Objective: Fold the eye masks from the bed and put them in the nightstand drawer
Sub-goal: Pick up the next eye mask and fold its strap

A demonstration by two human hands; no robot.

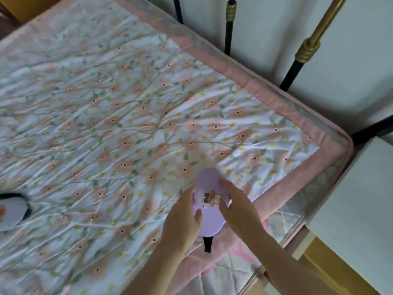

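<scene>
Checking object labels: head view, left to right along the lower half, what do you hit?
Black-and-white eye mask at the left edge → left hand → lilac eye mask held in both hands → right hand → pink quilt border → white nightstand top.

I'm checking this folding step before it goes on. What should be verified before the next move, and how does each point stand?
1. Both hands on the lilac mask: ok, left hand and right hand grip its sides.
2. Mask folded: cannot tell, hands cover its middle.
3. Strap tucked in: not ok, it hangs below.
4. Nightstand close: ok, beside the bed corner.
5. Drawer open: cannot tell.
6. Bed cleared: not ok, second mask lies at left edge.
</scene>
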